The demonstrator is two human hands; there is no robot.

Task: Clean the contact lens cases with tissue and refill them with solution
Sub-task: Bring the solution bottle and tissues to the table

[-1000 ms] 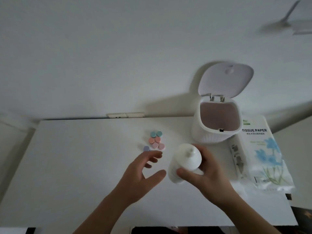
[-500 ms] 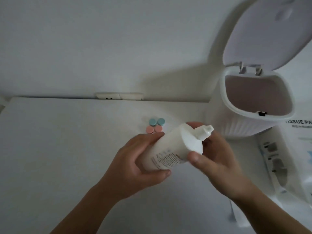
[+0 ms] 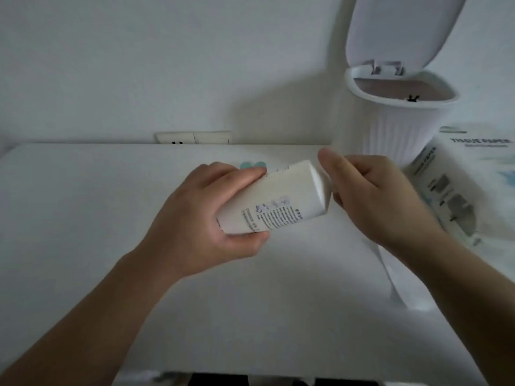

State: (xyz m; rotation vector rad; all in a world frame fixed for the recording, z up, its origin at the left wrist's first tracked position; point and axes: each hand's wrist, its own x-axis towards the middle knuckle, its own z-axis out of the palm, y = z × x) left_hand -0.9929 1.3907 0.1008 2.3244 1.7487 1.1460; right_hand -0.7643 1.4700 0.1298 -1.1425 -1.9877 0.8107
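Note:
A white solution bottle point(image 3: 281, 201) lies tilted above the white table point(image 3: 83, 204), its printed label facing me. My left hand point(image 3: 206, 218) grips the bottle's lower body. My right hand point(image 3: 370, 196) covers the bottle's top end, so the cap is hidden behind its fingers. Just beyond my left hand, two teal lens case lids point(image 3: 253, 164) peek out on the table; the other cases are hidden. A pack of tissue paper point(image 3: 468, 174) lies at the right.
A small white ribbed bin point(image 3: 401, 126) with its lid point(image 3: 401, 26) flipped up stands at the back right against the wall. A wall socket point(image 3: 192, 138) sits behind the table's far edge. The table's front edge runs along the bottom.
My left hand took hold of the bottle, which tipped from upright to lying sideways. My right hand shifted from the body to the cap end. The camera moved closer.

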